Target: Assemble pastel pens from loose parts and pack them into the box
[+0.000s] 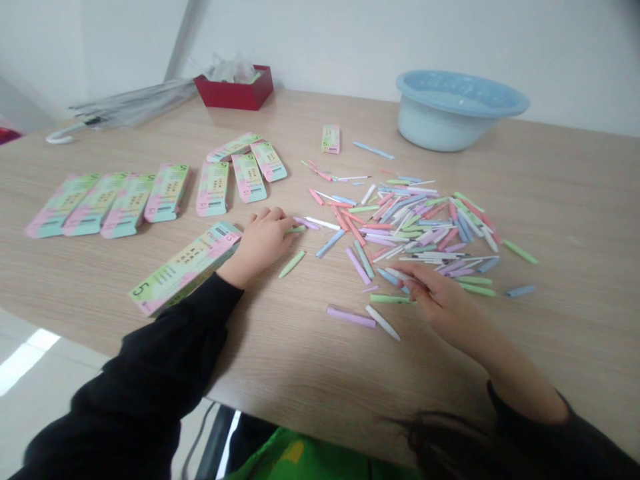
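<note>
Pastel pens (425, 227) are lying in a loose heap on the wooden tabletop (310, 373). I am laying my right hand (440, 293) at the heap's near edge, fingers open and flat, holding nothing, with the thumb touching a green pen (390, 299). A purple pen (350, 316) and a white pen (383, 322) are lying just beside that hand, toward me. My left hand (263, 240) is resting curled and narrow, with a short green piece (296, 230) poking out at the fingertips; I cannot tell whether I am gripping it. A stack of card packs (185, 267) is sitting against that wrist. Further packs (107, 203) are lying in a row off to the left, and a blue basin (460, 107) is standing beyond the heap.
</note>
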